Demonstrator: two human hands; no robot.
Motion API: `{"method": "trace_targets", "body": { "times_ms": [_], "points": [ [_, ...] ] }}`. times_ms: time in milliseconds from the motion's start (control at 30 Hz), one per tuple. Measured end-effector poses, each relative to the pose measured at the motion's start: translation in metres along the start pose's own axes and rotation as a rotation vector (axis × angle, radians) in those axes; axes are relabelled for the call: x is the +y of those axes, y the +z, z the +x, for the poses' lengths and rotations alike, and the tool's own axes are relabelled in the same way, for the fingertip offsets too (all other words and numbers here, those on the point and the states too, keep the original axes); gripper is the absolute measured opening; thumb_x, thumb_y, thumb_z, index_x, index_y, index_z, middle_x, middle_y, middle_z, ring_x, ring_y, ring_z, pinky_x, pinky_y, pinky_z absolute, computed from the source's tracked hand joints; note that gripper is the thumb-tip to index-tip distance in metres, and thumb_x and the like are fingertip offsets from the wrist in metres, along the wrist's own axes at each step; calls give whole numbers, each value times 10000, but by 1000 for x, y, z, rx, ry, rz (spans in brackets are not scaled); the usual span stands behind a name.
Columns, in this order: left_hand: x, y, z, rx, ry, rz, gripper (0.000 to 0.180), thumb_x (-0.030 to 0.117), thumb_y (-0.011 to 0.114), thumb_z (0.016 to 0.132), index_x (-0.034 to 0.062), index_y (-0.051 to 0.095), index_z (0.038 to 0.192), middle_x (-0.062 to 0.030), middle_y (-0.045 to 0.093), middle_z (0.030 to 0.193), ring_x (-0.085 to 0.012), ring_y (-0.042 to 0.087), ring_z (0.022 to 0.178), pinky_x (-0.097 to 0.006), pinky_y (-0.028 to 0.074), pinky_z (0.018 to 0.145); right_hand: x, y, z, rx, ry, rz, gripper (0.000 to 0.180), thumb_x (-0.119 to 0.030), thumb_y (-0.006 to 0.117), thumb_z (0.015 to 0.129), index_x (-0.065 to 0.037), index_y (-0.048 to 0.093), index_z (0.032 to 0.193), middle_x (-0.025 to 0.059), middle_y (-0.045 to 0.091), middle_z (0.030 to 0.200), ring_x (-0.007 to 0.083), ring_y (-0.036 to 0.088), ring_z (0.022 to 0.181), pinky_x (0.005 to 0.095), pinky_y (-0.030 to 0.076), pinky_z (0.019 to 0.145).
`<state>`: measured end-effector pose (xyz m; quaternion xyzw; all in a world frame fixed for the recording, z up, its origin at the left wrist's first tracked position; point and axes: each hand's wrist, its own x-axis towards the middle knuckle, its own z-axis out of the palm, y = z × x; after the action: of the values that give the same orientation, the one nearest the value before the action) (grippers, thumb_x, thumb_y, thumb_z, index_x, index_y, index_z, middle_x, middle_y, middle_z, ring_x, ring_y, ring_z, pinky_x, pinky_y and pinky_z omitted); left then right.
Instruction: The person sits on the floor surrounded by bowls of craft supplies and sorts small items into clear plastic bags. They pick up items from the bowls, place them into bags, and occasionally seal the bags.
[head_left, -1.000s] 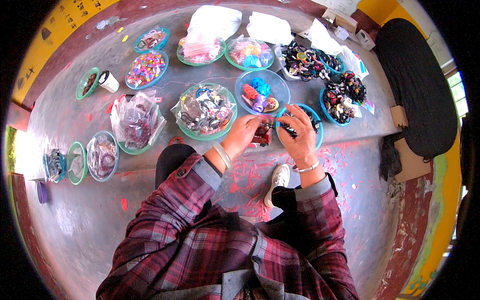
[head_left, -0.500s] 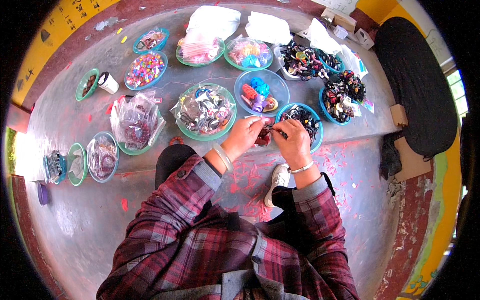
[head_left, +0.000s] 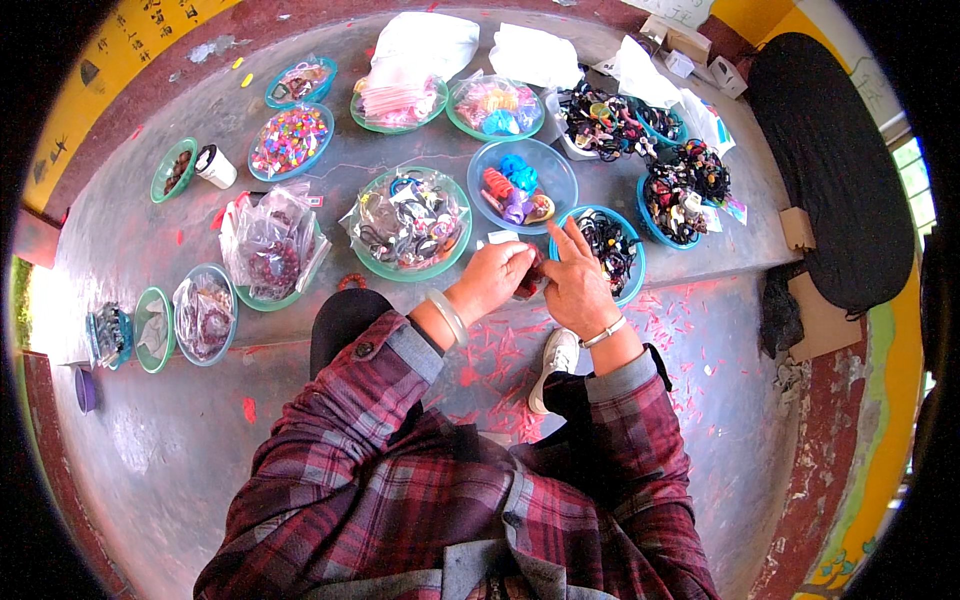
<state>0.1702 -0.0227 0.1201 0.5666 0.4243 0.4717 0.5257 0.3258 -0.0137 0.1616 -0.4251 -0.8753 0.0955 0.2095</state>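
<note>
Close together in front of my body, both hands work around a small dark red item [head_left: 530,276] whose kind I cannot make out. My left hand [head_left: 488,280] is closed on it, thumb and fingers pinched at its side. The right hand [head_left: 580,293] has two fingers stretched forward and apart, its thumb beside the item. Just beyond those fingertips stands a blue basin of black hair ties [head_left: 612,250]. A small white piece [head_left: 503,237] shows above my left fingers. Farther off lies a clear blue bowl [head_left: 555,170] with blue, red and purple pieces.
Several bowls cover the grey ledge, including a green one with bagged hair ties [head_left: 410,222], a bowl of colourful beads [head_left: 290,142] and one with bagged bracelets [head_left: 275,255]. A white cup [head_left: 217,168] stands left. Red scraps [head_left: 680,340] litter the floor beside my shoe [head_left: 556,365].
My right hand has loosened from its pinch, and two of its fingers now reach forward. The left hand keeps its grip on the dark red item, nearly in place.
</note>
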Motion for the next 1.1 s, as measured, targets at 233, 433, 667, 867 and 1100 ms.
{"method": "trace_targets", "body": {
  "times_ms": [233,433,667,867,1100],
  "points": [
    [-25,-10,6,-2,56,301,277,195,425,918,-29,584,953,-109,625,795,-146,606,705,-263,494,591,8,4,-2,2,102,-48,216,19,527,600,-39,639,776,234,427,1244,411,333,1211,429,333,977],
    [-3,-9,1,-36,-315,-430,308,225,385,935,-12,542,1055,-107,600,849,-178,617,744,-314,543,661,1,-5,5,138,149,127,330,68,496,585,-86,643,837,226,394,1277,398,318,1230,414,319,994],
    [-26,-11,7,-57,-54,-43,310,214,385,936,-25,536,1061,-100,610,900,-159,616,771,-299,536,657,-9,-4,4,88,41,13,316,54,529,554,-45,632,836,226,341,1321,414,285,1245,432,305,999],
    [-16,-10,5,-78,-195,-226,307,215,381,935,-12,530,1078,-92,615,913,-150,618,782,-283,533,657,-10,-7,5,106,47,46,205,-21,586,551,-25,634,750,228,392,1282,426,316,1222,432,332,982],
    [-21,-10,4,-15,2,39,274,177,400,916,-48,555,900,-97,620,767,-168,618,653,-291,524,563,-11,-5,2,-122,37,20,254,-156,662,610,-105,672,859,182,402,1287,380,317,1235,464,344,958]
  ]
}}
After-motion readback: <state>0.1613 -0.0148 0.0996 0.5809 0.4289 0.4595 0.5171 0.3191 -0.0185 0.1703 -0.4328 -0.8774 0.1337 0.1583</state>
